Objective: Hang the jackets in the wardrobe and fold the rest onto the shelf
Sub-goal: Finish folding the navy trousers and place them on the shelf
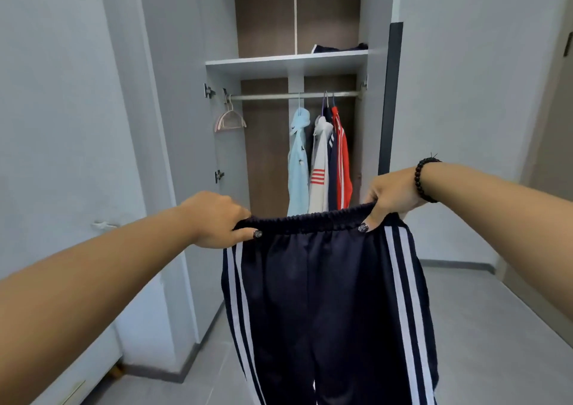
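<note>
Grey tiled floor [483,327]; open wardrobe [297,63], perhaps folded clothes on shelf [288,59].

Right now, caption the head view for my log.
Both hands, left and right, hold navy striped track pants by the waistband before the open wardrobe.

Track pants [325,296]: navy w/ white side stripes. Hung jackets: lt blue [298,162]; white w/ red stripes [319,168]; red w/ white stripes [343,162]. Pink hanger [230,120]. White shelf [285,60]. Black bead bracelet [424,178].
</note>
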Available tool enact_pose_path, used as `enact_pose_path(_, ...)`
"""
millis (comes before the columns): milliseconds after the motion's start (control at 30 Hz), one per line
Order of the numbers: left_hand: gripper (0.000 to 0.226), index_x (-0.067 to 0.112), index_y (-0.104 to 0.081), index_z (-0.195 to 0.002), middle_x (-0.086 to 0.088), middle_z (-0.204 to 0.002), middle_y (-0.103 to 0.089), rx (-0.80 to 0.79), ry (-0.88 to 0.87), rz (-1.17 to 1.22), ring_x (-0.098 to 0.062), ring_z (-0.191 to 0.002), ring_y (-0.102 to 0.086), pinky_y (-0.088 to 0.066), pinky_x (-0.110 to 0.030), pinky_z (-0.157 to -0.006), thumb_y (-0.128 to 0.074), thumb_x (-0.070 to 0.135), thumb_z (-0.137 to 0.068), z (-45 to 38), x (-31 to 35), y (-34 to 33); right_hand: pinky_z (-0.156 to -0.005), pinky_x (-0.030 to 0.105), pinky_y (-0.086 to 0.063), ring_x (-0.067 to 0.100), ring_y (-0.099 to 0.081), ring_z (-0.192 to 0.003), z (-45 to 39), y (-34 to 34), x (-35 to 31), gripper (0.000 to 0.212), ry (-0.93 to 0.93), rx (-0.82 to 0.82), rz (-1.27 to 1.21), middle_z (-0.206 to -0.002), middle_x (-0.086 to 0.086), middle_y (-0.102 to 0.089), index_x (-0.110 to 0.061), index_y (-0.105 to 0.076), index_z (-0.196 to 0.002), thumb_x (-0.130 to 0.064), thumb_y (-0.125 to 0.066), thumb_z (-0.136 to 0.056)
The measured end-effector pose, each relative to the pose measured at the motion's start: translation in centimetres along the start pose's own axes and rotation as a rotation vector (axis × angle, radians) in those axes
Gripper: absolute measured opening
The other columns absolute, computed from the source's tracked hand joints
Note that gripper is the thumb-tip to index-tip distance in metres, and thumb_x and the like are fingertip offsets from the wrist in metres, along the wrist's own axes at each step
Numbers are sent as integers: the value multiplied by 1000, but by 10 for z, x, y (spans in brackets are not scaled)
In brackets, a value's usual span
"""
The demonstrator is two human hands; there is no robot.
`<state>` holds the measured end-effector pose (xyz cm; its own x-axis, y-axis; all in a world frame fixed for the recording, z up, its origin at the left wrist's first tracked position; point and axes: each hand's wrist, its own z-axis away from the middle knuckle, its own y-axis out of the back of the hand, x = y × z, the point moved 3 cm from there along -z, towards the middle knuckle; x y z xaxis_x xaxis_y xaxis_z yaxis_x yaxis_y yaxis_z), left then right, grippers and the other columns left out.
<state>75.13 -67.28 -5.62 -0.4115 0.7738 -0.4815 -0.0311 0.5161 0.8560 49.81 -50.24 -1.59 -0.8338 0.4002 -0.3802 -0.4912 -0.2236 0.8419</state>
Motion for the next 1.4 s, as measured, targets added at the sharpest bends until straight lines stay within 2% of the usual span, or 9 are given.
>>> enact_pose_path(233,44,30,-48,-78,12,-76,-48,97,148,105,-15,-80,-52,-31,-27,-54,-23,60,-98,-17,-23,-23,-94,51,-51,36,-67,-101,-32,-7,5,23,-24,-130,-275,-104,22,-71,4,-70,-99,-17,-64,-91)
enact_pose_path(333,47,24,-45,-68,8,-72,-51,209,240,221,-14,-69,-52,-36,-29,-54,-30,59,-97,-21,-34,-25,-68,33,-60,23,-73,-76,-44,4,6,22,22,68,-349,-83,12,-75,0,-71,-86,-22,-70,-86)
enact_pose_path(467,57,12,-40,-56,-2,-54,-48,319,384,485,-17,-50,-45,-31,-28,-48,-50,54,-93,-27,-45,-25,-44,20,-43,15,-53,-47,-58,24,-4,49,82,459,-163,-48,-2,-54,-9,-53,-57,-49,-77,-72)
enact_pose_path(667,58,13,-41,-50,4,-44,-35,317,544,694,-14,-44,-35,-28,-26,-49,-62,51,-88,0,-74,-29,-67,33,-38,25,-41,-70,-63,24,-29,83,261,418,-323,-76,10,-46,-6,-62,-81,-75,-79,-38)
enact_pose_path(867,44,-9,-65,-75,-19,-68,-68,491,802,1251,-20,-55,-63,-50,-30,-58,-75,34,-80,21,-76,-13,-47,23,-25,15,-25,-45,-57,20,-73,59,330,732,-49,-45,0,-24,-10,-35,-48,-40,-75,-78)
enact_pose_path(1067,27,2,-72,-87,-6,-72,-75,414,873,1425,-21,-67,-71,-56,-32,-68,-76,27,-78,54,-86,5,-44,26,-25,15,-29,-46,-55,2,-120,57,271,953,-84,-47,2,-27,-12,-28,-46,-26,-71,-81)
enact_pose_path(1167,22,2,-66,-76,-6,-66,-72,463,934,1428,-21,-61,-66,-52,-30,-62,-75,23,-76,77,-92,7,-48,28,-44,23,-51,-56,-62,-25,-153,33,214,935,-297,-54,13,-45,-3,-46,-52,-12,-66,-77)
enact_pose_path(1267,20,10,-57,-70,-1,-56,-65,540,1040,1432,-12,-45,-61,-47,-20,-46,-74,20,-75,111,-96,1,-79,44,-57,32,-65,-99,-67,-60,-204,21,264,821,-445,-97,21,-69,9,-68,-91,0,-59,-74)
enact_pose_path(1400,24,10,-61,-62,-1,-62,-70,586,1101,1362,-10,-50,-64,-51,-22,-49,-73,24,-77,166,-111,-4,-66,41,-58,22,-63,-77,-69,-100,-275,14,421,695,-554,-90,11,-65,-1,-63,-82,3,-52,-75)
